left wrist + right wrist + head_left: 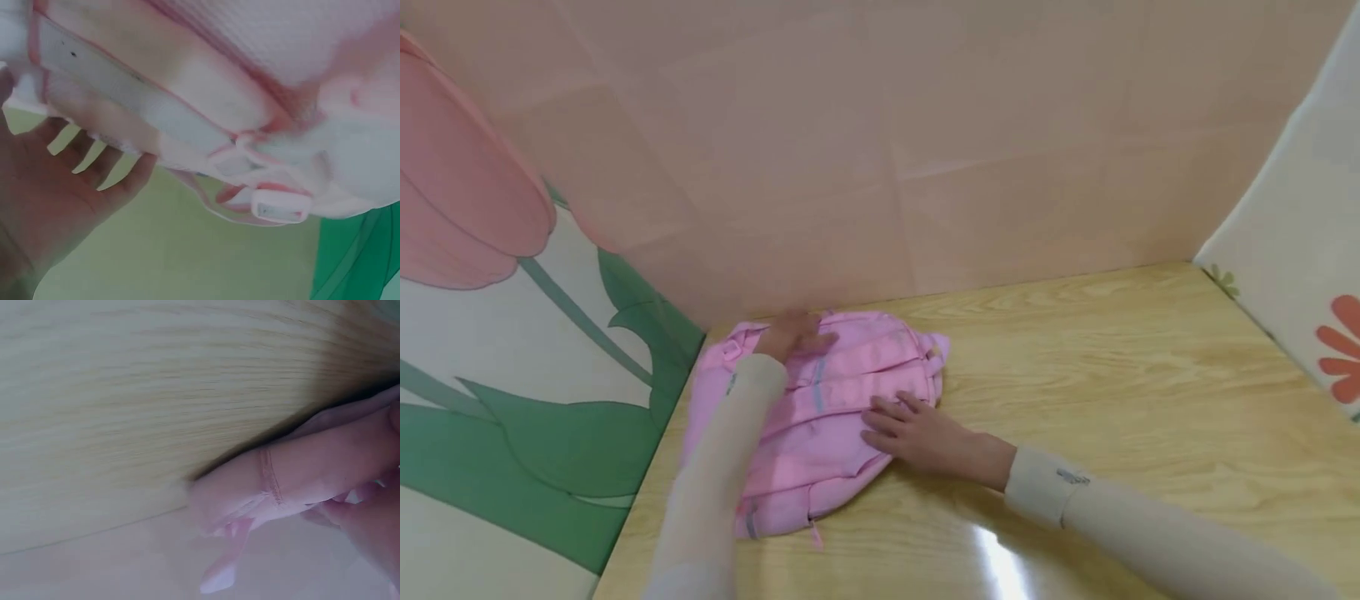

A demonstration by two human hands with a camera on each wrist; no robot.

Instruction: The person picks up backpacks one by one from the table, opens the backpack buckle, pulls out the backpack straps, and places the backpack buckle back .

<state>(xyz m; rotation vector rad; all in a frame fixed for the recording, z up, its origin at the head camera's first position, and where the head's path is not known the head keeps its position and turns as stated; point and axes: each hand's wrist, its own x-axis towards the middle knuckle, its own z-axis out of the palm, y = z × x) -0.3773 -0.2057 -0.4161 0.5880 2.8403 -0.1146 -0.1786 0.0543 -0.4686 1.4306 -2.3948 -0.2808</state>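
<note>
Head view | pink backpack (831, 442) lies on the wooden table (1112, 375), beneath outstretched fingers | left hand (793, 335), fingers extended, at its far part; right hand (921, 435), fingers spread, resting on its near edge | neither grips; the opposed hands seemingly placed to steady it

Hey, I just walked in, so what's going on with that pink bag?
Someone is handling a pink backpack that lies on a wood-grain tabletop, its shoulder straps facing up. The right hand rests on the bag's right side. The left hand is at its far left part; whether it touches is hard to tell.
</note>
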